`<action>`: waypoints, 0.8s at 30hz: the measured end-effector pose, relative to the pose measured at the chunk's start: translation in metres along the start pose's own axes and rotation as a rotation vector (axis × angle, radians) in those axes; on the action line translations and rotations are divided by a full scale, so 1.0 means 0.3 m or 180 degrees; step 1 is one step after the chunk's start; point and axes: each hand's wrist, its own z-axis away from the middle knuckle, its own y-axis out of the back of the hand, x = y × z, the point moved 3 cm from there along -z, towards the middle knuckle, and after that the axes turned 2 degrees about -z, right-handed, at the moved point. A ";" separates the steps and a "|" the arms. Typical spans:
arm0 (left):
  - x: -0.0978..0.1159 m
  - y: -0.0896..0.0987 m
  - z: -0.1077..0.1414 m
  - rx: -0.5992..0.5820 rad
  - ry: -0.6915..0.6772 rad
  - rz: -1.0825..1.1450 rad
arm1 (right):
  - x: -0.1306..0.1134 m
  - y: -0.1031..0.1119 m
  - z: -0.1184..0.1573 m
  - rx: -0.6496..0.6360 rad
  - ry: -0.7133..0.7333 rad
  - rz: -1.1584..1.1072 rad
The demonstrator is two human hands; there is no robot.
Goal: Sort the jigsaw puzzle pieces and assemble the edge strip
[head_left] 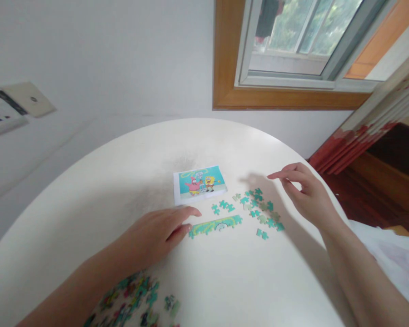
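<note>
My left hand (167,227) rests at the left end of a joined strip of jigsaw puzzle (215,225), thumb and forefinger apart and nothing visible between them. The thumb tip meets or nearly meets the strip's end. Over the right side of the table hovers my right hand (301,188), forefinger stretched out, with a gap between thumb and fingers and no piece to be seen in it. Below and left of it lie loose teal and pale green puzzle pieces (257,200). A few teal pieces (224,206) sit just above the strip.
A reference picture card (201,184) with cartoon figures lies behind the strip. Mixed-colour puzzle pieces (136,295) are heaped near the front, partly hidden by my left forearm. The round white table (204,136) stands by a wall and window; a white plastic bag (385,250) is at the right.
</note>
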 end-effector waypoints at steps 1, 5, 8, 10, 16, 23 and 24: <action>0.001 0.001 -0.001 0.0006 -0.0001 0.0002 | 0.000 0.000 0.000 -0.0006 -0.0003 -0.0001; 0.004 0.002 -0.003 -0.0035 0.0044 -0.0007 | 0.000 -0.001 0.001 -0.0031 -0.0036 0.0007; 0.005 0.001 -0.002 -0.0087 0.0075 -0.0021 | 0.001 -0.001 0.001 -0.0040 -0.0048 -0.0002; 0.004 -0.001 -0.002 -0.0104 0.0080 -0.0035 | 0.003 -0.002 0.001 -0.0044 -0.0060 -0.0011; 0.001 0.000 -0.005 -0.0055 0.0015 0.0002 | 0.005 -0.002 0.003 -0.0058 -0.0074 -0.0054; 0.002 0.002 -0.003 -0.0014 0.0037 -0.0024 | 0.003 -0.002 0.002 -0.0070 -0.0082 -0.0067; 0.002 0.002 -0.003 0.0003 0.0038 -0.0017 | 0.002 -0.002 0.003 -0.0065 -0.0073 -0.0062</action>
